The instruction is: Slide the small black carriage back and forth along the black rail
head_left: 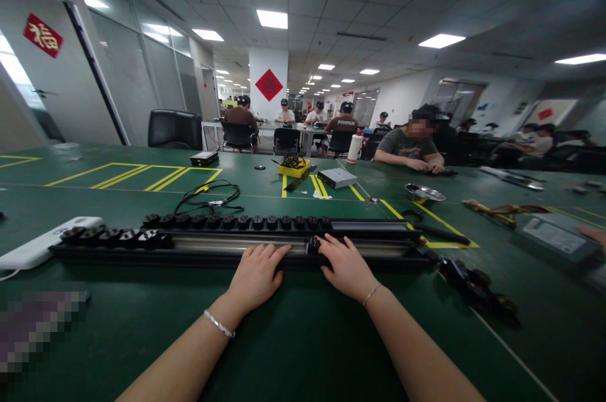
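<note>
My left hand (260,271) lies with outstretched fingers over the near black track rail (203,258), its fingertips on the silvery channel. My right hand (348,268) rests on the same rail with its fingers apart. Its fingertips touch the right side of a small black socket module (312,245) seated in the channel; the hand is not wrapped round it. Several similar modules sit at the rail's left end. Behind runs a second black rail (369,225) with a row of black modules (243,221) along its left and middle part.
Loose black modules (478,285) lie to the right. A white power strip (47,241) is at the left, beyond a pixelated object (40,326). Behind the rails are a black cable (208,197), a yellow box (293,166) and a metal dish (425,192). A co-worker (411,146) sits across the table.
</note>
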`<state>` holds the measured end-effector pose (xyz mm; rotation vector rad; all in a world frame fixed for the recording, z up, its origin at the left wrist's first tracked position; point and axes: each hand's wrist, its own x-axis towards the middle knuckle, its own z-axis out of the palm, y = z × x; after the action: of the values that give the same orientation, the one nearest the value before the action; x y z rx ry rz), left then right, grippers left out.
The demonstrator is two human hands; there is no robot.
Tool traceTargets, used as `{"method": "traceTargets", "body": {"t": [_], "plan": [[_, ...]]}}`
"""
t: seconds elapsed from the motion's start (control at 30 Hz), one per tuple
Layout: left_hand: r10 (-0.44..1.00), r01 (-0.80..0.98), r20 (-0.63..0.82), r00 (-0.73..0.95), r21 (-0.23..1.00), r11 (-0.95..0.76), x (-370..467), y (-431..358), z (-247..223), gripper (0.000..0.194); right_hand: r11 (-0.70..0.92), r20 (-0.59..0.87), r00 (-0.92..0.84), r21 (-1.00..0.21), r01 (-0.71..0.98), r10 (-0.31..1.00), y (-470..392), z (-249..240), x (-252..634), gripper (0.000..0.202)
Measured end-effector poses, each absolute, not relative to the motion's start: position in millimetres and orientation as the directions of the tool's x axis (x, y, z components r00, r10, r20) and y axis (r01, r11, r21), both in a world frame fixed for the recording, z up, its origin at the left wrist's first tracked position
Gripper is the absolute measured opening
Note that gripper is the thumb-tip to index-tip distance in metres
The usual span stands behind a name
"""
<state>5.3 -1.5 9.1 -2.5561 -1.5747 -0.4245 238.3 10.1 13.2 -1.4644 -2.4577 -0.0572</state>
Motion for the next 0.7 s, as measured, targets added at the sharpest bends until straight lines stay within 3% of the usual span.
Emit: {"method": "traceTargets", "body": {"t": [0.7], "plan": [[0.853, 0.885, 0.305, 0.423, 0.060, -0.461, 5.6, -1.3, 7.7, 0.055, 0.491, 0.246, -0.456, -0.106, 0.865, 0.856, 9.6, 15.2, 238.8, 0.033]]}}
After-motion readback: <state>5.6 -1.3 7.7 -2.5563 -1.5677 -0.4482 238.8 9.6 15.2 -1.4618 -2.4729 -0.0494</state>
